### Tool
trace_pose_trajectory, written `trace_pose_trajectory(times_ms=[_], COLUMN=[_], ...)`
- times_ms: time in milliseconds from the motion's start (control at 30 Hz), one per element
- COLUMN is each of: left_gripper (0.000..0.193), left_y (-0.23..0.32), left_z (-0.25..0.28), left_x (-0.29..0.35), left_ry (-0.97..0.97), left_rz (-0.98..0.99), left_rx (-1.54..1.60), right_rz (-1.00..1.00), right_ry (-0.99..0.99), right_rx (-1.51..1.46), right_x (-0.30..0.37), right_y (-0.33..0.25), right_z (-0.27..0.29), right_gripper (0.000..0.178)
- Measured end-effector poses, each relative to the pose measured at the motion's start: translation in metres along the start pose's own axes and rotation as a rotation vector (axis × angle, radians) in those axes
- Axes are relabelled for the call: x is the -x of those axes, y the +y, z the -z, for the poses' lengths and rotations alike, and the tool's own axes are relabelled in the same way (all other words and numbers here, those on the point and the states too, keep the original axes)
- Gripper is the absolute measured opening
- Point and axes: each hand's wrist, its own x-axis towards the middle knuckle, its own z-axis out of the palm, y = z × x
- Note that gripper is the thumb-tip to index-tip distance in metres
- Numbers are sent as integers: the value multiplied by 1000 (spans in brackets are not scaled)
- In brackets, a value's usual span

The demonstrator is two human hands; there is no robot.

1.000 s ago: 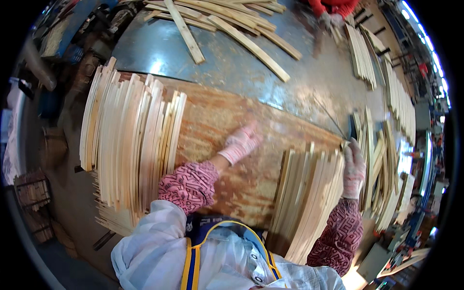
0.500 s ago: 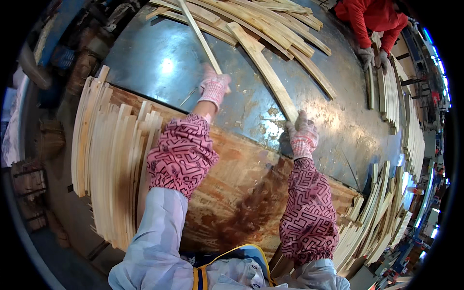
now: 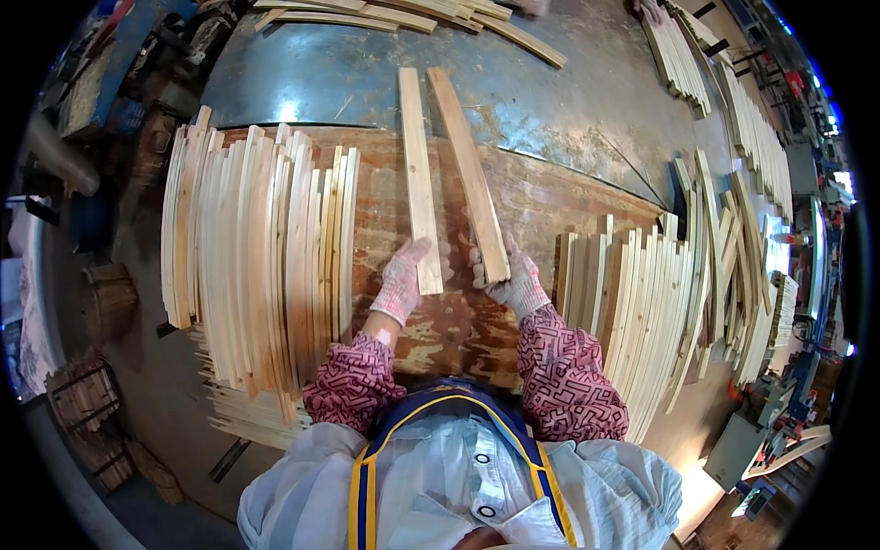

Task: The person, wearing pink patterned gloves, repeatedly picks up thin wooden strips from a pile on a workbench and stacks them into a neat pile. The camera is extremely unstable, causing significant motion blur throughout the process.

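My left hand (image 3: 403, 273), in a pale pink knit glove, is closed round the near end of a wooden slat (image 3: 417, 174). A second wooden slat (image 3: 468, 174) is gripped at its near end by my right hand (image 3: 516, 278), gloved the same way. Both slats point away from me, their far ends close together and their near ends farther apart. They are above the worn brown board (image 3: 458, 344) in front of me. Some of the fingers are hidden behind the wood.
Rows of upright slats stand left (image 3: 257, 247) and right (image 3: 642, 293) of my hands. Beyond the board lies a metal tabletop (image 3: 321, 82) with loose slats (image 3: 440, 11) at its far side. A co-worker's gloved hand (image 3: 647, 9) is by a slat stack at far right.
Both hands have drawn back toward me, bringing one slat each from over the metal tabletop to the board. My view has shifted, and the far slats sit higher in it.
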Motion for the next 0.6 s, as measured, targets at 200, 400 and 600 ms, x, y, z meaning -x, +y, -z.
trace_pose_trajectory(times_ms=[200,400,600], left_gripper=[56,62,86], left_y=[-28,-21,-49], left_z=[-19,10,31], left_x=[28,33,46], left_ry=[77,441,724], left_rz=[-167,-243,-523], left_rx=[-459,-1109,-1481], right_rz=[164,346,750], right_ry=[121,315,593], right_rx=[1660,1275,1970], right_x=[13,-30,-116], right_y=[43,-12,-157], right_z=[-14,-39,-87], right_gripper=[35,38,57])
